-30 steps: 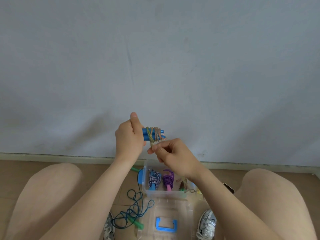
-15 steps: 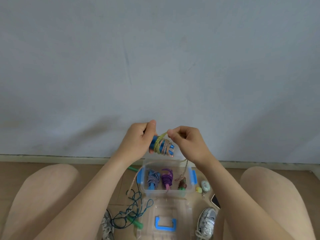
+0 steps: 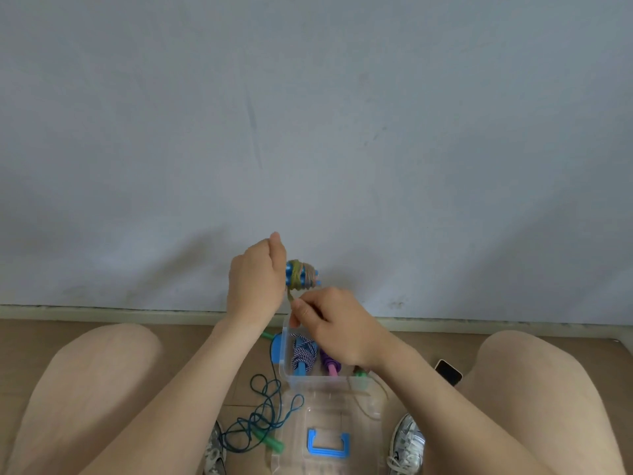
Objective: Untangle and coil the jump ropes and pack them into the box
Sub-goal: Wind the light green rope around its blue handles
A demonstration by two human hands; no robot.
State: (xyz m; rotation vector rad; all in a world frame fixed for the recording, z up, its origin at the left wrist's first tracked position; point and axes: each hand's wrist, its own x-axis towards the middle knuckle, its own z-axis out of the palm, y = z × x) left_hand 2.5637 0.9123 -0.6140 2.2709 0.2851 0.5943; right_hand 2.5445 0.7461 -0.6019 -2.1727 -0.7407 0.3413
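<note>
Jump ropes: two coiled in box, third being wound on its blue handles clamped in left hand, right hand pinching the cord, teal rope tangled on floor, still to do

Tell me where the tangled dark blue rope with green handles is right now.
In the head view, the dark blue rope lies loose on the floor, low and left of centre, beside the clear box and its lid, between the person's legs.

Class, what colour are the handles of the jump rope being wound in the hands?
Blue plastic handles, seen in the head view.
</note>
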